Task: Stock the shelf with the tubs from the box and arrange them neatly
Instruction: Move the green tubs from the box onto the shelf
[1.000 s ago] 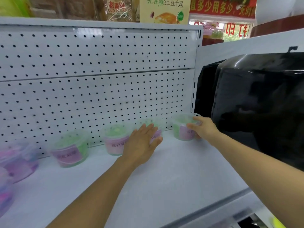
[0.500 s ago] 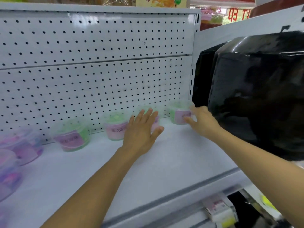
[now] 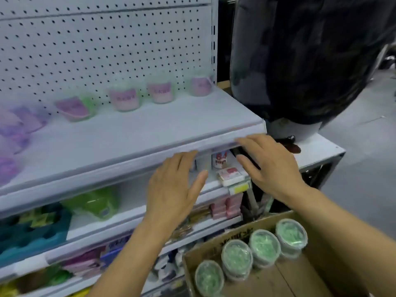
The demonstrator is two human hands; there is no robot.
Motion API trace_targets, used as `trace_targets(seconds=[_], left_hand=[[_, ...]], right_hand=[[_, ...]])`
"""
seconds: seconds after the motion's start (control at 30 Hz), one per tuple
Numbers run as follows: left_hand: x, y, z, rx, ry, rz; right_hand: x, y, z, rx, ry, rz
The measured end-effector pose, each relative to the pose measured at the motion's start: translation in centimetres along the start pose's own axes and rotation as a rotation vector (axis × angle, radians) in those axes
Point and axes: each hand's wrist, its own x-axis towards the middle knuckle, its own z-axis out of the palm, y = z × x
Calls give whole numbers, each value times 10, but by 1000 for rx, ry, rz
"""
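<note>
Tubs (image 3: 264, 247) with green contents sit in the cardboard box (image 3: 216, 247) at lower right; four more line the back of the shelf (image 3: 137, 138), blurred. Head view: left hand (image 3: 173, 187) and right hand (image 3: 270, 166) both flat, fingers straight, holding nothing, just below the shelf's front edge. Best next move, likely: drop to the box, take one tub per hand by the rim. Half a second ago both hands touched tubs at the shelf's back; they have since pulled away.
</note>
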Motion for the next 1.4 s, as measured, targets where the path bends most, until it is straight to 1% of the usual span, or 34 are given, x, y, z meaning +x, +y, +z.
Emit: trace_targets(seconds=[0.07, 0.13, 0.23, 0.33, 0.47, 0.53, 0.6, 0.63, 0.7, 0.73, 0.8, 0.83, 0.9, 0.97, 1.07, 1.17, 1.23, 1.3, 1.4], left_hand=[[-34, 14, 18, -55, -76, -57], [-64, 22, 39, -139, -192, -139], [-99, 23, 79, -241, -353, -255], [-127, 18, 126, -336, -507, -412], [-153, 7, 197, -472, -713, -709], [-163, 1, 232, -516, -795, -832], [-172, -5, 265, -507, -846, -907], [-176, -8, 282, -487, -855, -937], [-182, -14, 314, -462, -862, -995], [-185, -17, 327, -459, -879, -1023], [-188, -18, 347, -432, -978, -1014], [-189, -17, 354, -408, -1015, -1000], [-191, -14, 364, -409, -1001, -1041], [-195, -12, 368, -445, -961, -1091], [-198, -11, 363, -630, -893, -1206], [-194, -13, 344, -787, -732, -1358], [-193, -14, 321, -865, -644, -1450], [-192, -15, 292, -922, -589, -1479], [-190, -18, 245, -1006, -500, -1468]], right_hand=[[-41, 9, 2, 47, -30, 24], [-79, 18, 9, 89, -69, 77], [-129, 33, 29, 176, -214, 225], [-173, 51, 61, 259, -388, 435], [-228, 76, 116, 363, -620, 806], [-251, 90, 146, 392, -752, 942], [-267, 103, 176, 449, -828, 1059], [-273, 108, 191, 483, -831, 1116], [-280, 116, 219, 557, -774, 1279], [-281, 119, 231, 615, -719, 1410], [-281, 120, 250, 742, -589, 1680], [-281, 121, 257, 778, -536, 1763], [-282, 124, 268, 785, -474, 1838], [-284, 126, 274, 761, -405, 1849], [-281, 124, 270, 767, -305, 1833], [-275, 118, 253, 739, -316, 1787], [-270, 111, 235, 765, -339, 1763], [-265, 102, 216, 815, -355, 1723], [-249, 82, 183, 892, -335, 1642]])
